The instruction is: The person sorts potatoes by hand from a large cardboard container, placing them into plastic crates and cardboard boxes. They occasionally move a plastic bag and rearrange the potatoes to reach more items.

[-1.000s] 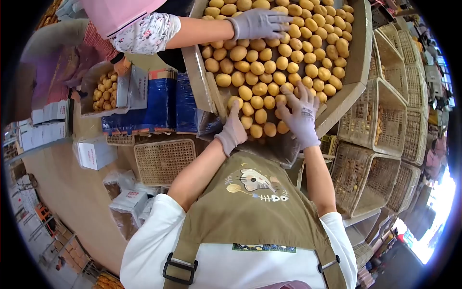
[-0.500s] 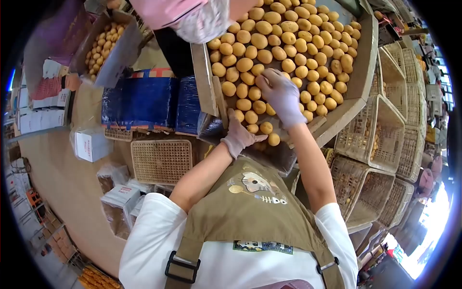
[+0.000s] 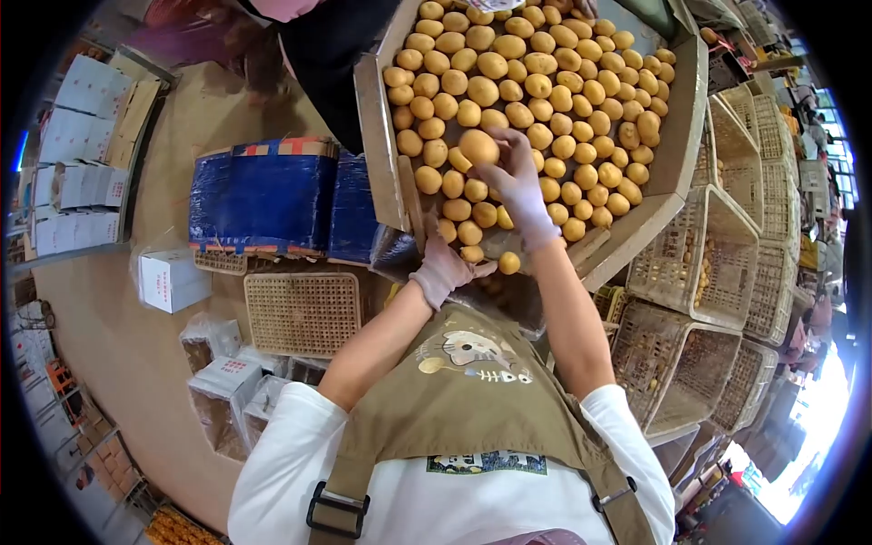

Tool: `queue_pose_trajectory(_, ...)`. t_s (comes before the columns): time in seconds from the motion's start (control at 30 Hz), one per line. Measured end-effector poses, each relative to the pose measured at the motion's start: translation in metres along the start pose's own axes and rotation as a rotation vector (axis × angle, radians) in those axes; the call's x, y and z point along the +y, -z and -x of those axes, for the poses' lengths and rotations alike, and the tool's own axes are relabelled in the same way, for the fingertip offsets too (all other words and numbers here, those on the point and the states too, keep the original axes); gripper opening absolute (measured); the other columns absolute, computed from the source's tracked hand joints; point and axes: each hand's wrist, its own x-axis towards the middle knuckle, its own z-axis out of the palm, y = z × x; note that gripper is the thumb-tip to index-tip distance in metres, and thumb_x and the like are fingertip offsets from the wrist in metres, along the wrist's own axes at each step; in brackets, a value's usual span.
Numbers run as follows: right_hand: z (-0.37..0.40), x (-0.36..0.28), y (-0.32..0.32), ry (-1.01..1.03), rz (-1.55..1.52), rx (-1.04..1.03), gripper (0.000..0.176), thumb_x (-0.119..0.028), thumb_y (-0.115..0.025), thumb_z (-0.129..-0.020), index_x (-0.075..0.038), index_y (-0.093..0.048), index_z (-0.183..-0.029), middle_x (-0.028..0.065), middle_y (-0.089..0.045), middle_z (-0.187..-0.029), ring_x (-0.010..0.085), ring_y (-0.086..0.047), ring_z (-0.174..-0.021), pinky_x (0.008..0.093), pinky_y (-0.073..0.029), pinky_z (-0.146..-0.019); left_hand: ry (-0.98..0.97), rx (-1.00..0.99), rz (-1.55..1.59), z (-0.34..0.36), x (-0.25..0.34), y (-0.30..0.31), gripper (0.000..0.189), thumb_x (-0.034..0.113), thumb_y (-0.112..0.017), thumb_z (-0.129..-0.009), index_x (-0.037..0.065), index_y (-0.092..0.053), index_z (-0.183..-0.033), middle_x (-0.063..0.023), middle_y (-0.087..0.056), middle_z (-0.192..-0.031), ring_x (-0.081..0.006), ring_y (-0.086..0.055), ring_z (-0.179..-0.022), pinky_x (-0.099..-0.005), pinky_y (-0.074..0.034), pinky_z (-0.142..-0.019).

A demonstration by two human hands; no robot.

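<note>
Many round, yellow-brown fruits or potatoes (image 3: 491,65) lie spread in a wooden-edged sorting tray (image 3: 380,145). My right hand (image 3: 517,186), in a pale glove, holds one larger round piece (image 3: 479,147) in its fingertips above the others. My left hand (image 3: 442,269), also gloved, rests low at the tray's near opening, fingers spread beside a few pieces. Just right of its fingertips is a single piece (image 3: 509,263). Whether the left palm touches any piece is hidden.
Stacked plastic crates (image 3: 672,263) stand on the right. On the left are blue-wrapped boxes (image 3: 263,200), an upturned tan crate (image 3: 302,312), a white box (image 3: 173,280) and plastic-wrapped cartons (image 3: 224,381). A co-worker in dark clothing (image 3: 327,64) is at the tray's far left.
My right hand has lifted a round piece off the tray. The co-worker has shifted up and left, and the box of produce at the upper left is out of view.
</note>
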Motion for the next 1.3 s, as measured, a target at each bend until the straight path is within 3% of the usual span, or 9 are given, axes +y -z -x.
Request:
queue_pose_trajectory(0.2,0.073,-0.031,0.039,-0.135,-0.354,0.122,0.071,0.007,-0.053,-0.082,-0.007,-0.037,-0.149,0.011,-0.056,-0.126,0.0224,-0.065,-0.096,0.0365,-0.056,-0.089,-0.005,-0.224,-0.014,-0.016,-0.001,0.032,0.092,0.076,-0.048,-0.088,0.014,-0.029,-0.154,-0.009,-0.03,-0.161,-0.0361,-0.03,-0.146,-0.0638,-0.024,-0.117)
queue_pose_trajectory(0.27,0.092,-0.034,0.057,-0.069,-0.628,0.096,0.06,-0.034,-0.058,-0.091,-0.005,-0.046,-0.142,0.0132,-0.063,-0.106,0.0202,-0.06,-0.073,0.0371,-0.052,-0.075,0.035,-0.37,-0.108,-0.009,0.006,0.03,0.087,0.046,-0.073,-0.081,0.006,-0.031,-0.146,-0.0116,-0.044,-0.149,-0.031,-0.044,-0.136,-0.0506,-0.039,-0.112)
queue_pose_trajectory(0.4,0.153,-0.041,0.123,0.035,-0.833,0.166,0.074,-0.057,-0.048,-0.09,-0.001,-0.049,-0.138,0.016,-0.065,-0.094,0.0235,-0.058,-0.06,0.0412,-0.048,-0.072,-0.223,-0.295,-0.643,-0.004,0.003,0.016,0.092,0.016,-0.091,-0.07,-0.001,-0.032,-0.139,-0.0159,-0.052,-0.14,-0.0263,-0.056,-0.124,-0.0449,-0.051,-0.104)
queue_pose_trajectory(0.6,0.321,-0.052,0.242,0.391,-0.582,0.987,0.058,-0.053,-0.054,-0.091,-0.003,-0.06,-0.12,0.0152,-0.069,-0.091,0.0236,-0.061,-0.064,0.0363,-0.051,-0.061,0.144,-0.034,-0.125,-0.007,0.012,0.015,0.083,0.067,-0.046,-0.089,0.012,-0.037,-0.15,-0.0121,-0.033,-0.158,-0.0414,-0.032,-0.143,-0.0733,-0.03,-0.111)
queue_pose_trajectory(0.7,0.409,-0.049,0.288,1.0,-0.858,1.613,0.057,-0.058,-0.047,-0.096,-0.003,-0.06,-0.106,0.013,-0.071,-0.092,0.024,-0.064,-0.072,0.0402,-0.06,-0.069,0.113,0.065,-0.157,-0.008,0.01,0.012,0.091,0.074,-0.048,-0.086,0.013,-0.036,-0.152,-0.0137,-0.033,-0.157,-0.0422,-0.033,-0.141,-0.0729,-0.029,-0.113)
queue_pose_trajectory(0.73,0.416,-0.053,0.287,0.969,-0.853,1.652,0.053,-0.057,-0.046,-0.098,-0.007,-0.062,-0.105,0.0116,-0.071,-0.091,0.024,-0.064,-0.071,0.041,-0.06,-0.069,0.132,0.069,-0.156,-0.011,0.012,0.012,0.091,0.074,-0.047,-0.086,0.013,-0.036,-0.152,-0.0138,-0.033,-0.157,-0.0423,-0.033,-0.141,-0.0728,-0.029,-0.113)
queue_pose_trajectory(1.0,0.213,-0.04,0.147,0.223,-0.068,0.982,0.035,-0.025,-0.064,-0.096,-0.002,-0.063,-0.123,0.012,-0.071,-0.108,0.0215,-0.07,-0.081,0.0351,-0.056,-0.074,0.169,0.049,-0.133,0.004,0.003,-0.004,0.076,0.056,-0.046,-0.088,0.01,-0.041,-0.149,-0.0083,-0.039,-0.157,-0.0374,-0.035,-0.144,-0.0713,-0.026,-0.116)
queue_pose_trajectory(1.1,0.176,-0.036,0.099,0.389,1.112,0.385,0.046,-0.024,-0.069,-0.089,-0.006,-0.061,-0.13,0.0154,-0.068,-0.113,0.0325,-0.067,-0.096,0.0421,-0.052,-0.088,-0.134,-0.387,-1.015,-0.016,0.014,0.036,0.09,0.057,-0.082,-0.071,0.011,-0.05,-0.141,-0.0065,-0.052,-0.146,-0.0288,-0.048,-0.133,-0.0459,-0.038,-0.113)
queue_pose_trajectory(1.3,0.142,-0.009,0.064,0.074,1.483,0.05,0.049,-0.037,-0.068,-0.083,-0.015,-0.065,-0.126,0.0097,-0.064,-0.125,0.0293,-0.057,-0.121,0.0523,-0.037,-0.108,0.08,-0.091,-0.443,0.0,0.01,0.041,0.073,0.038,-0.08,-0.079,0.007,-0.049,-0.137,-0.0087,-0.052,-0.143,-0.0277,-0.047,-0.134,-0.0442,-0.037,-0.113)
